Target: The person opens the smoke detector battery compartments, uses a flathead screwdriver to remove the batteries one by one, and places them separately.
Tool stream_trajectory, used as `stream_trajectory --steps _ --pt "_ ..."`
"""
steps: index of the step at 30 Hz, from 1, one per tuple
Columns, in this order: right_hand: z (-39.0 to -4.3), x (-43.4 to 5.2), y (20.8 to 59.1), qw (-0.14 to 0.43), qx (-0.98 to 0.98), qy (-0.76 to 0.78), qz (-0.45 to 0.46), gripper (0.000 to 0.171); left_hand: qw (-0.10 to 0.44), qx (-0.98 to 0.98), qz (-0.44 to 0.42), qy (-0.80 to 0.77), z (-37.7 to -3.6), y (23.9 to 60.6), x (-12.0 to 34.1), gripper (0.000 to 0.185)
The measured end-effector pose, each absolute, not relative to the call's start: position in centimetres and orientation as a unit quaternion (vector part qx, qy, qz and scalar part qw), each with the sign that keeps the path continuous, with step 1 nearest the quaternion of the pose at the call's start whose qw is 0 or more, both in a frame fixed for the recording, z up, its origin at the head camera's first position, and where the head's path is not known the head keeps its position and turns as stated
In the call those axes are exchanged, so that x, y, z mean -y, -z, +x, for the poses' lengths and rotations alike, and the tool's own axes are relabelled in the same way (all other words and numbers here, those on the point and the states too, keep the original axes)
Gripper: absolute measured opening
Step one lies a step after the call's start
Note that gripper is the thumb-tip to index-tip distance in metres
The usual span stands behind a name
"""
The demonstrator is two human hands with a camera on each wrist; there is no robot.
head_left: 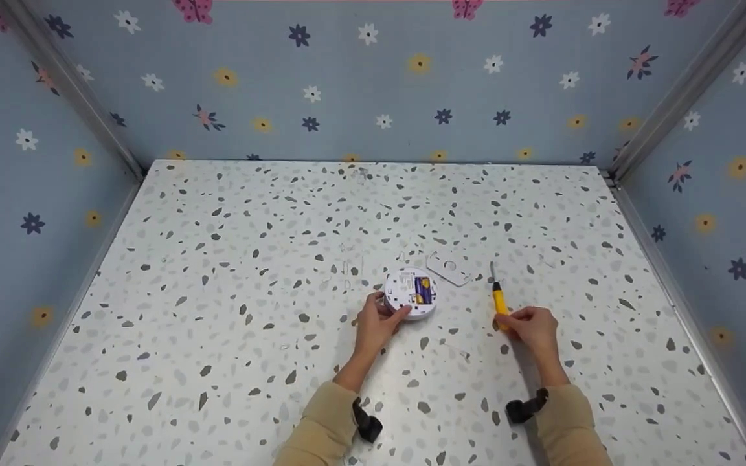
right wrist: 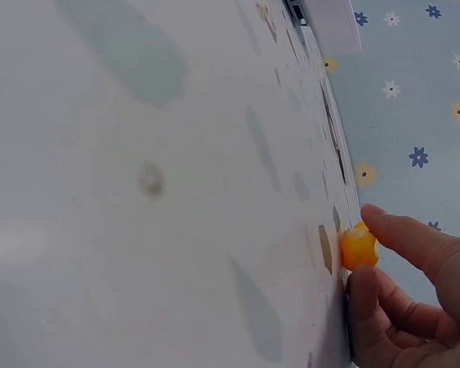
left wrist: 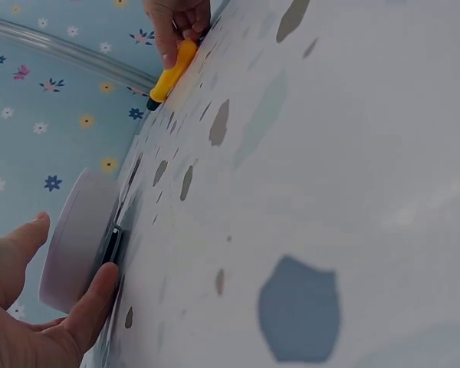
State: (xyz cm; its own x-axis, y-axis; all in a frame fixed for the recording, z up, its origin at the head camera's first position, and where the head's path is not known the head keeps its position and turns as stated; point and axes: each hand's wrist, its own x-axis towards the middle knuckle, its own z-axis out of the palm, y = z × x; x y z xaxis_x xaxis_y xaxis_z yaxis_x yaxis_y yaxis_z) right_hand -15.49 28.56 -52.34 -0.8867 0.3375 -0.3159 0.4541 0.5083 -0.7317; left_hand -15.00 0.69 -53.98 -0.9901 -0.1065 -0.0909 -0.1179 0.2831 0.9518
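My left hand (head_left: 376,323) holds a white round battery-powered device (head_left: 396,296) at its left and near side, thumb over the edge. Batteries (head_left: 423,290) with purple and yellow wraps lie side by side in the open compartment on its upper face. Seen from the left wrist, the thumb and fingers flank the device's thick white body (left wrist: 80,238). To the right, my right hand (head_left: 533,329) pinches the yellow handle of a screwdriver (head_left: 500,299), whose metal shaft points away from me. The handle's rounded yellow end (right wrist: 359,247) shows between thumb and fingers in the right wrist view.
A flat, pale plate with a round hole (head_left: 449,268) lies just behind the device. Several thin, faint outlined pieces show on the speckled tabletop (head_left: 217,310) left of it. Flower-patterned panels (head_left: 373,77) enclose the table at the back and both sides.
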Motion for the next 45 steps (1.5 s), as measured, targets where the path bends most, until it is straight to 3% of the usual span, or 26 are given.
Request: stream_trajectory --steps 17,27,35,40,45 --pt "-15.2 -28.7 52.2 0.054 -0.865 0.433 0.248 0.029 0.017 -0.786 -0.071 -0.613 -15.1 53.8 -0.7 0.059" --pt "-14.5 -28.5 51.6 0.0 -0.864 0.451 0.223 0.021 0.047 -0.791 -0.09 -0.604 -16.0 53.8 -0.2 0.048" --pt "-14.4 -28.4 50.9 0.004 -0.859 0.469 0.206 0.026 0.041 -0.797 -0.092 -0.596 -16.8 53.6 0.0 0.038" --pt "-14.3 -28.1 50.8 -0.027 -0.856 0.481 0.187 0.024 0.04 -0.798 -0.086 -0.595 -17.4 53.6 0.1 0.034" --pt "-15.3 -29.1 53.8 -0.08 -0.855 0.485 0.167 0.021 0.036 -0.799 -0.084 -0.595 -17.9 53.6 0.1 0.031"
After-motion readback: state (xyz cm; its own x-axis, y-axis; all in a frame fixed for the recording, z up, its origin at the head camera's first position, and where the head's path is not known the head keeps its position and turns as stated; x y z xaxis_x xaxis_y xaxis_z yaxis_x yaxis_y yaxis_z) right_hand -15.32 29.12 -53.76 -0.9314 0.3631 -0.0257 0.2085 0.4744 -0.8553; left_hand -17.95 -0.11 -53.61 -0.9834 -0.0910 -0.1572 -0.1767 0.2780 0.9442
